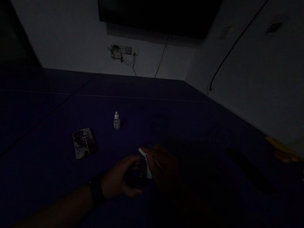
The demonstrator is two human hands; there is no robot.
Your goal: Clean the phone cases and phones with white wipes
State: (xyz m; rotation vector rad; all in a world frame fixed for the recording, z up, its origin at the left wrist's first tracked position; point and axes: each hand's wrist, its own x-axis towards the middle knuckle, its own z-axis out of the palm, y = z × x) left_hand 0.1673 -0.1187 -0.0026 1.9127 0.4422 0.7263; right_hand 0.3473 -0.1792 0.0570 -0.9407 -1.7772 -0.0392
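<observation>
Low in the middle of the head view, my left hand [120, 176], with a dark band on its wrist, curls its fingers and thumb around a dark object [134, 176]. Shadow hides what kind of thing this is. My right hand [163, 165] pinches a thin white piece [148, 168] that looks like a folded cloth or tissue. The white piece lies against the dark object, or just in front of it; I cannot tell which. Beyond my left hand lies a patterned phone case [84, 143]. A small dropper bottle [116, 122] with a white top stands upright farther back.
The dim blue-purple tabletop [151, 117] has thin seams and reaches the wall. Above hangs a large dark screen [159, 4], with sockets and cables [124, 50] below it. A long dark object [249, 169] lies at right, near a yellow item [282, 150].
</observation>
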